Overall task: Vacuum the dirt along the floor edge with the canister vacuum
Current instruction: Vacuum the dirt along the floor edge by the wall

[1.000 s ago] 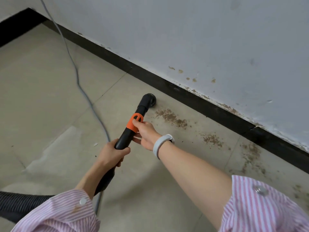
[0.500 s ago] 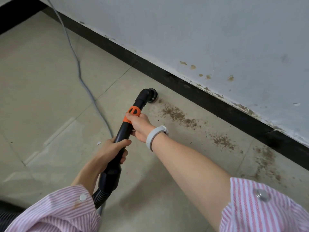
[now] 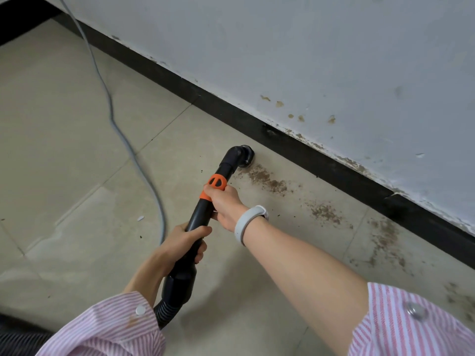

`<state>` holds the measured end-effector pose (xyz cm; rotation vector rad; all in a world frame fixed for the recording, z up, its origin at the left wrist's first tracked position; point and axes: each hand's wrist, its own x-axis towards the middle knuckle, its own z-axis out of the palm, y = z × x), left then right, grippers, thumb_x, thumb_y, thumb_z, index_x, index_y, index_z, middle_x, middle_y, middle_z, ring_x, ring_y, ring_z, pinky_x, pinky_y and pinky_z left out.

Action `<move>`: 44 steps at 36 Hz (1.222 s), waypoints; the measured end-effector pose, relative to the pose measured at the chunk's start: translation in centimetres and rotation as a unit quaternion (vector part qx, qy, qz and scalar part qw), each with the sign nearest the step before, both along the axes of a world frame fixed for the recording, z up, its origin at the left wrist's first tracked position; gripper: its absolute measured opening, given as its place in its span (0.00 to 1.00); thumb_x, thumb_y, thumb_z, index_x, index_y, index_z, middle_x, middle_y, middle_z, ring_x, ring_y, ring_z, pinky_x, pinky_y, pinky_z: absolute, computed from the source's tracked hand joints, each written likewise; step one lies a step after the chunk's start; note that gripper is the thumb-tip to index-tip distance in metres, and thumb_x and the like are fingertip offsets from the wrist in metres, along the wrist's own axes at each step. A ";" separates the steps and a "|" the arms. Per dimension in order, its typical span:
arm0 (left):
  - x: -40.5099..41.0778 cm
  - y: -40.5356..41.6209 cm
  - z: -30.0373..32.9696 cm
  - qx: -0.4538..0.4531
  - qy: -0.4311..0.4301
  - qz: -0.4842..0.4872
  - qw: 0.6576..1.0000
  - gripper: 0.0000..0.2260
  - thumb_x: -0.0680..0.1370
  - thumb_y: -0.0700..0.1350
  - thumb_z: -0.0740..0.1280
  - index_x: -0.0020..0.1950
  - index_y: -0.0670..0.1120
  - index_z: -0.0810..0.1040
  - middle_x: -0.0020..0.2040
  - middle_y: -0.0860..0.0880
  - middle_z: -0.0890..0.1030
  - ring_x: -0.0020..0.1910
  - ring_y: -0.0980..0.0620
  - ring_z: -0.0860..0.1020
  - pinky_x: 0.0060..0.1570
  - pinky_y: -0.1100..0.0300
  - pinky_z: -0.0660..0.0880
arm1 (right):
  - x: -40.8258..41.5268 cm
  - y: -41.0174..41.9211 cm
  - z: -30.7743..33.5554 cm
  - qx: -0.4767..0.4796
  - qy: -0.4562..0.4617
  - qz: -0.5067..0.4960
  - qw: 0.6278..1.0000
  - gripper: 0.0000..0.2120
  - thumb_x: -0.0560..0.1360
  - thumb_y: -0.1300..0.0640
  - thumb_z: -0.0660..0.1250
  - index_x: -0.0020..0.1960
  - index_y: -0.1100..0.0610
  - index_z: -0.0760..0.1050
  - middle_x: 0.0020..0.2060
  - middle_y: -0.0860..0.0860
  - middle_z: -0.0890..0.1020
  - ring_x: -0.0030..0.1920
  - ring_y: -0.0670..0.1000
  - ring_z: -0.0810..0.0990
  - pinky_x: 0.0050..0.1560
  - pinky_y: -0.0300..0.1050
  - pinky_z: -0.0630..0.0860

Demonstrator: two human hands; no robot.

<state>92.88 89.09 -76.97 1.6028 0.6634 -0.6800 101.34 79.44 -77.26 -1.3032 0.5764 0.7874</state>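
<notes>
Gripping the wand (image 3: 200,214), left hand (image 3: 183,241) low and right hand (image 3: 222,201) at the orange collar (image 3: 215,185), both hands have moved the nozzle (image 3: 243,155) closer to the skirting, so the dirt (image 3: 267,179) just beyond the right hand waits.

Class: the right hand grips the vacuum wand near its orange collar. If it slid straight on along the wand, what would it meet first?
Probably the black elbow nozzle, just past the right hand; beyond it, the black baseboard.
</notes>
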 end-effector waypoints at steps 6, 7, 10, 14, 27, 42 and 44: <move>-0.1 -1.0 0.4 -0.006 0.009 -0.029 1.000 0.07 0.77 0.43 0.66 0.45 0.43 0.68 0.27 0.45 0.73 0.23 0.49 0.69 0.28 0.59 0.69 | -0.6 -1.5 0.8 -0.011 0.023 -0.023 0.999 0.10 0.78 0.58 0.63 0.58 0.58 0.67 0.47 0.55 0.77 0.54 0.58 0.78 0.59 0.56 0.77; -0.2 -1.2 0.5 -0.008 0.010 -0.034 0.999 0.06 0.77 0.42 0.66 0.47 0.43 0.69 0.27 0.45 0.73 0.23 0.49 0.69 0.28 0.59 0.69 | -0.8 -1.8 0.9 -0.010 0.025 -0.025 0.999 0.11 0.78 0.58 0.64 0.59 0.59 0.67 0.47 0.55 0.77 0.53 0.57 0.78 0.58 0.56 0.77; -0.4 -1.9 0.7 -0.009 0.014 -0.048 0.999 0.06 0.77 0.42 0.66 0.48 0.43 0.70 0.28 0.44 0.73 0.23 0.49 0.69 0.28 0.59 0.69 | -1.3 -2.6 1.0 -0.014 0.030 -0.034 0.999 0.11 0.78 0.59 0.63 0.59 0.59 0.69 0.44 0.54 0.77 0.52 0.57 0.78 0.58 0.55 0.77; -0.9 -2.7 0.9 -0.012 0.028 -0.068 0.997 0.06 0.77 0.42 0.66 0.45 0.44 0.69 0.28 0.45 0.74 0.23 0.49 0.70 0.28 0.59 0.69 | -2.1 -3.7 1.3 -0.029 0.047 -0.043 0.998 0.12 0.78 0.58 0.63 0.60 0.59 0.67 0.46 0.55 0.76 0.52 0.56 0.78 0.58 0.54 0.77; -1.5 -6.6 2.8 0.047 -0.007 -0.178 0.983 0.05 0.75 0.40 0.66 0.43 0.44 0.69 0.25 0.46 0.72 0.22 0.49 0.68 0.26 0.61 0.68 | -3.4 -7.9 1.4 -0.062 0.094 -0.122 0.986 0.18 0.78 0.60 0.61 0.66 0.60 0.65 0.41 0.54 0.72 0.46 0.55 0.74 0.51 0.51 0.76; -2.5 -4.9 4.0 0.449 -0.109 -0.169 0.871 0.08 0.72 0.53 0.64 0.46 0.50 0.71 0.36 0.49 0.78 0.37 0.46 0.79 0.36 0.56 0.74 | -2.1 -3.6 2.7 0.065 0.045 -0.091 0.993 0.06 0.74 0.63 0.64 0.49 0.60 0.69 0.33 0.54 0.73 0.30 0.52 0.76 0.39 0.47 0.76; -2.7 -3.9 3.7 0.469 -0.103 -0.153 0.864 0.08 0.72 0.53 0.63 0.46 0.50 0.71 0.36 0.49 0.78 0.37 0.45 0.78 0.37 0.56 0.75 | -1.8 -2.3 2.5 0.078 0.048 -0.071 0.993 0.04 0.75 0.64 0.62 0.45 0.60 0.67 0.31 0.54 0.72 0.29 0.52 0.74 0.38 0.46 0.75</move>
